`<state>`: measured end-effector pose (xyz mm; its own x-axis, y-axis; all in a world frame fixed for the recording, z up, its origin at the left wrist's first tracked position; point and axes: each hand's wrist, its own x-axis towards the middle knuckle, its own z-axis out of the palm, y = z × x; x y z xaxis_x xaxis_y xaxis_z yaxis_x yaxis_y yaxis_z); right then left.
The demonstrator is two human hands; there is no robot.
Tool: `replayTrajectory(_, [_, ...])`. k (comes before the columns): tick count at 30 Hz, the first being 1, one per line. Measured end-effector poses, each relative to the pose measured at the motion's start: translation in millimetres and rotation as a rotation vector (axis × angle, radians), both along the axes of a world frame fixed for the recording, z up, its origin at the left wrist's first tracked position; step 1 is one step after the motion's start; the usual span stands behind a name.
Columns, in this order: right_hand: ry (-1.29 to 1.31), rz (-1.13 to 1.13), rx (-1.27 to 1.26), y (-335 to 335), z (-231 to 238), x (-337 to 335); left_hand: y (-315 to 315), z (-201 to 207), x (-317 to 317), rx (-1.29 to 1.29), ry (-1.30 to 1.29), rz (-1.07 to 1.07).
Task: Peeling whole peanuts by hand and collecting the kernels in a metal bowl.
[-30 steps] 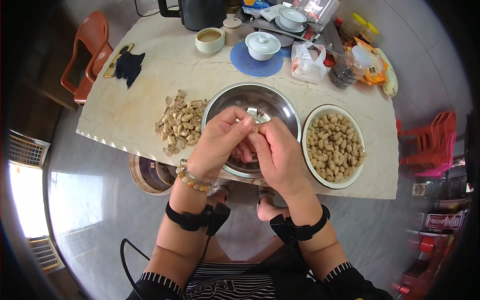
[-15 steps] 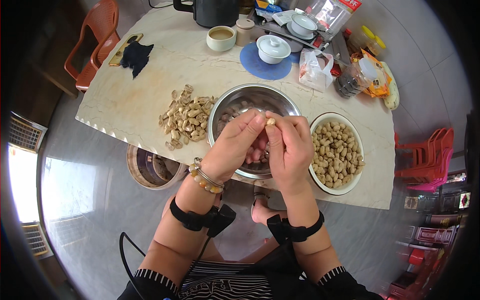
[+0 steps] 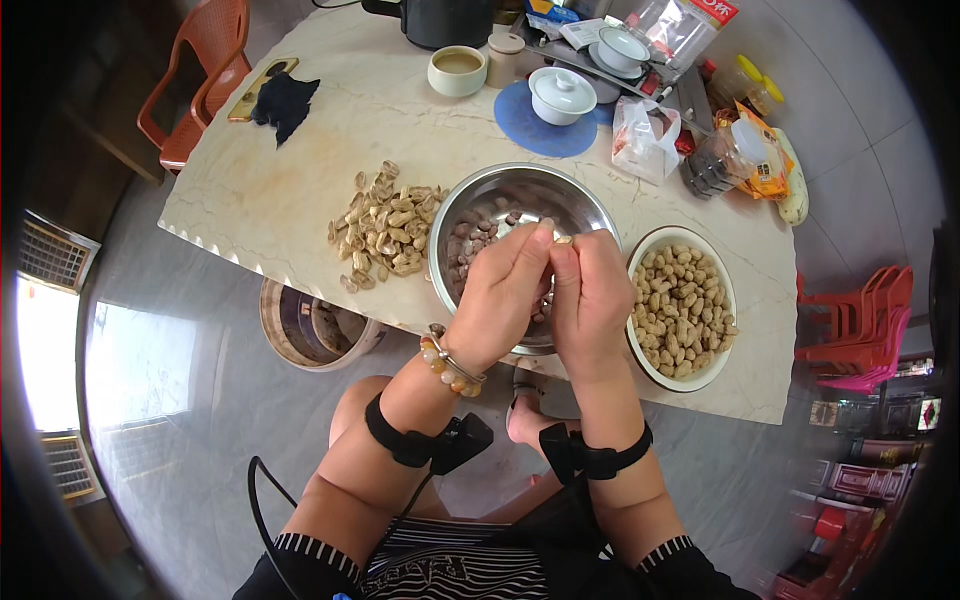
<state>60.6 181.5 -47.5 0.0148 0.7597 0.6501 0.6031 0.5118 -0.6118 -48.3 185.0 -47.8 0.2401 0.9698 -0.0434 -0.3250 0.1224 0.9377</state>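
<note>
Peanut [image 3: 562, 240] pinched between both hands over the steel bowl [image 3: 500, 195].

Going from the left: an orange chair [image 3: 195, 75] stands at the far table corner, then a pile of empty shells [image 3: 385, 230] lies on the pale marble table [image 3: 260, 200]. The left hand [image 3: 505, 290] and right hand [image 3: 590, 295] meet above the bowl, fingertips closed on one small peanut. I judge it light, dry and brittle, so the shell should crack under thumb pressure along its seam; a firm grip at both ends seems best. Right of the hands stands a white bowl [image 3: 683, 305] full of unshelled peanuts. The marble looks smooth and hard. The floor is grey and glossy, and red chairs [image 3: 850, 330] stand at the far right.
</note>
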Motion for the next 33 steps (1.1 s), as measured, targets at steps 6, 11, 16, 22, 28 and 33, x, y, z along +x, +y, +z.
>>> replayTrajectory(6, [0.001, 0.008, 0.045, 2.9, 0.1, -6.7, -2.6, 2.8, -0.7, -0.051, -0.018, 0.092])
replayTrajectory(11, [-0.013, -0.001, 0.032, 3.2, -3.0, -6.1, -2.2, 5.9, 4.4, -0.122, -0.018, 0.164])
replayTrajectory(16, [0.016, 0.039, 0.023, 1.8, -3.3, -7.5, -1.1, 4.8, 0.4, -0.125, 0.008, 0.167])
replayTrajectory(22, [0.458, 0.251, -0.427, -6.0, 2.6, 1.6, 3.0, 15.3, -4.0, -0.291, 0.008, 0.079])
replayTrajectory(28, [0.57, 0.331, -0.466, 2.1, -0.5, 11.7, 9.8, 11.3, -16.0, -0.35, -0.062, -0.088])
replayTrajectory(33, [0.614, 0.284, -0.505, 4.5, -8.3, 9.3, 9.9, 14.0, -19.5, -0.408, -0.134, -0.118])
